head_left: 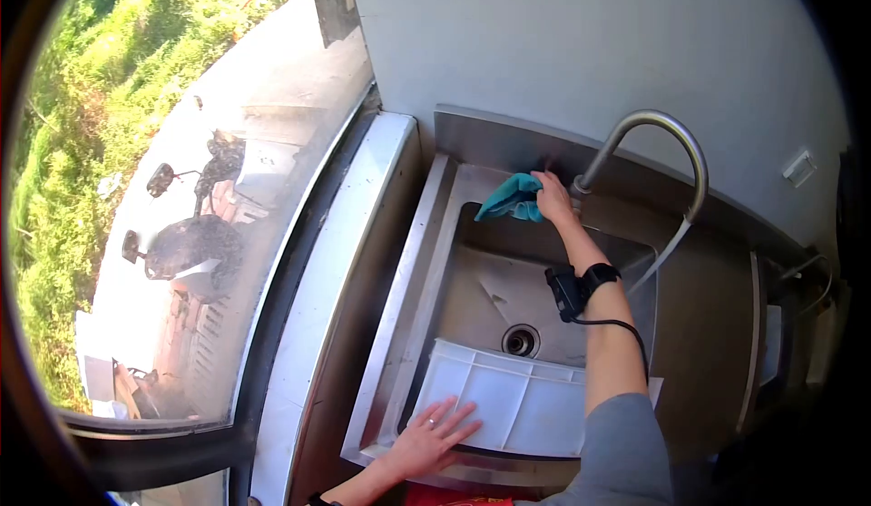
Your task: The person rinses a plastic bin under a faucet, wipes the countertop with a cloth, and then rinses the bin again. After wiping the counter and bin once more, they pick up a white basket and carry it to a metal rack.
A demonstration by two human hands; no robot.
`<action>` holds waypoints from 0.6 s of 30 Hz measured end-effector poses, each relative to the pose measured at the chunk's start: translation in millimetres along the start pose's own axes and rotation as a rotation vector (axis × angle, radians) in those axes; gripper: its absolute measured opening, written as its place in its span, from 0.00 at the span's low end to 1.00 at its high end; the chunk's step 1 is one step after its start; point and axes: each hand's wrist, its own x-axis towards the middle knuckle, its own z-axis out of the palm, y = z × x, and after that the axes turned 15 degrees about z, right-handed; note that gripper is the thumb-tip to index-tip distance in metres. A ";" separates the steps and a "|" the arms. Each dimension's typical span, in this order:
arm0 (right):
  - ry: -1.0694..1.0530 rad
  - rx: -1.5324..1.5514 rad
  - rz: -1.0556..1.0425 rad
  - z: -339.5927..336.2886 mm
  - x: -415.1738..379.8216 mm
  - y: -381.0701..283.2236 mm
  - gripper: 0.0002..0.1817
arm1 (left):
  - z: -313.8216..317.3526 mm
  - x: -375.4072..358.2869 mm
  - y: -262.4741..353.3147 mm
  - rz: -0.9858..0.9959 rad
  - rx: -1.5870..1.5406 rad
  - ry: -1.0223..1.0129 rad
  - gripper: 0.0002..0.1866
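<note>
Far left, a big window (pixel 181 234) is seen, w/ greenery and a paved yard outside; two scooters are parked below. A white window sill (pixel 336 261) runs alongside the glass, and just right of it a steel counter (pixel 399 288) edge borders the sink (pixel 508 288).

Left hand (pixel 428 433) is laid flat, fingers spread apart, on the near-left corner of a white plastic tray (pixel 517 402); nothing is gripped, palm is only pressed down. A ring is worn on one finger. The tray is propped tilted against the sink's near wall, inside the basin.

Approx. mid-basin, the drain (pixel 521 340) is visible just beyond the tray's far edge.

Right arm is stretched across the sink to its far-left corner. Right hand (pixel 553 199) is closed around a teal cloth (pixel 513 199), which is held against the back rim of the sink, at the splashback. A black wrist strap w/ a small device and cable is worn on that forearm.

Just right of the hand, a curved steel faucet (pixel 667 143) rises from the back ledge and arcs over the basin's right side. A thin stream of water is seen falling from its spout. Further right, more steel counter and a white wall plate (pixel 798 167) on the grey wall.
</note>
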 end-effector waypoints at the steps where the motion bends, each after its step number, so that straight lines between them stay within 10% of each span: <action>1: -0.046 -0.036 0.009 23.6 8.2 3.5 0.24 | -4.1 0.0 3.5 -0.012 0.000 0.006 0.41; 8: -0.675 -0.175 -0.727 54.6 -81.7 -22.2 0.19 | -0.1 7.8 11.6 -0.072 0.031 -0.006 0.33; 15: -1.252 -0.478 -0.227 -101.9 -142.6 31.1 0.17 | -24.0 52.9 8.2 -0.159 0.060 0.244 0.25; 18: -1.144 -0.303 -0.180 -138.2 -157.9 108.1 0.17 | -31.7 96.1 13.9 -0.127 0.151 0.319 0.24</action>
